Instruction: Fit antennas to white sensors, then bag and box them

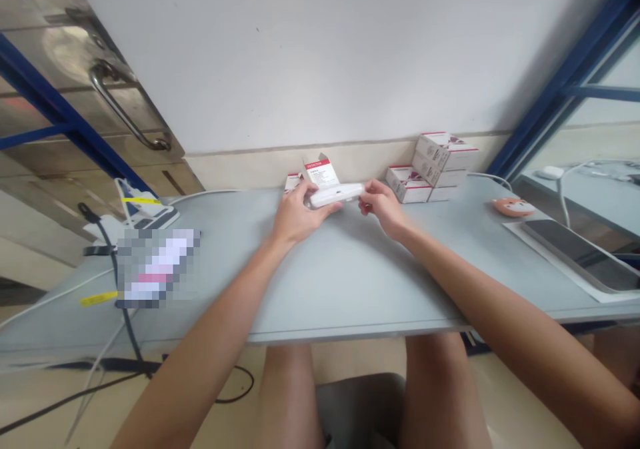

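Looking down from the head camera, what do the hands have?

A white oblong plastic device point(334, 195), held level just above a pale grey-blue tabletop point(350, 302). The left hand point(303, 214) wraps its curled fingers around the device's left end, and the right hand point(383, 208) grips the right end between thumb and fingers. Both hands are closed on it.

And the containers?

Just behind the device, a white carton with a red label point(318, 171) stands tilted, its top looking open. A corner of a second white carton point(293, 182) peeks out behind the left hand. I cannot see into either one, so their contents stay unknown.

Anything further along the wall?

To the right sits a stack of white cartons with red markings point(425, 169): two lie on the table against the wall, and two more rest on top, slightly offset. All look shut, with nothing visible inside.

What else is on the table?

On the right, an orange computer mouse point(513, 206) lies near a dark tablet point(580, 256) on a white sheet point(555, 269). On the left stands a white device with a yellow strip point(143, 209), beside a blurred patch point(157, 269) too obscured to identify. A black cable point(113, 282) runs down past the table's edge.
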A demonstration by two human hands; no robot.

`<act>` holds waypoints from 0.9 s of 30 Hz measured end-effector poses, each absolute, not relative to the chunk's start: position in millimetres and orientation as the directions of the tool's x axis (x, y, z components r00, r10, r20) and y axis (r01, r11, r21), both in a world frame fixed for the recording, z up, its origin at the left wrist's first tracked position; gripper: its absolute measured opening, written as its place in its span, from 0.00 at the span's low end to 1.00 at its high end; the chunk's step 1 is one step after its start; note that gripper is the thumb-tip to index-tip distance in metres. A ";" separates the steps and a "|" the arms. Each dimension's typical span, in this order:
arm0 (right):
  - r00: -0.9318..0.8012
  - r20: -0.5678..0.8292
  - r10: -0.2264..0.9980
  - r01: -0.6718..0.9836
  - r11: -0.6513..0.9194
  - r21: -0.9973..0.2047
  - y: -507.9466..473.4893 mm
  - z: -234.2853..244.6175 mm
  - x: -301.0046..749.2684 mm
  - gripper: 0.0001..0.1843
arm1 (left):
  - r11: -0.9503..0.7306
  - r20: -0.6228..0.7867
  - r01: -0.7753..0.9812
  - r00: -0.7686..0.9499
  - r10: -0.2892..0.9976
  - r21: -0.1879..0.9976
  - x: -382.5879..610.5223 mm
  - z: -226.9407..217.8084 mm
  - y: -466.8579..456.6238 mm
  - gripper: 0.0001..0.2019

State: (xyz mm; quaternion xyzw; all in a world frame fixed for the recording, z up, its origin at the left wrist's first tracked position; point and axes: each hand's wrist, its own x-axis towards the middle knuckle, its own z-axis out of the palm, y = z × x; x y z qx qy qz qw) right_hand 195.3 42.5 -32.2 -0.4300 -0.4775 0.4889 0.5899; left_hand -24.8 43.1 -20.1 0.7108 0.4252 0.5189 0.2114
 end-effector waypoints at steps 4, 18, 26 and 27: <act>-0.024 0.331 0.943 0.030 0.332 -0.943 43.8 -35.4 199.9 0.15 | -0.482 0.458 0.303 0.150 0.876 0.822 -24.8 -18.1 41.6 0.22; -0.129 0.053 0.990 -0.417 -0.005 -0.909 39.1 -20.9 199.7 0.15 | 0.305 -0.054 -0.314 0.610 0.790 0.899 -26.2 -3.0 29.9 0.32; -0.029 -0.021 0.999 -0.353 -0.030 -0.935 37.8 -26.6 190.2 0.10 | 0.057 0.095 -0.354 0.397 0.913 0.933 -15.7 -3.2 30.3 0.22; 0.002 -0.018 1.000 -0.332 -0.017 -0.943 37.6 -27.8 188.8 0.09 | 0.006 0.099 -0.302 0.332 0.938 0.953 -13.0 -4.4 30.7 0.25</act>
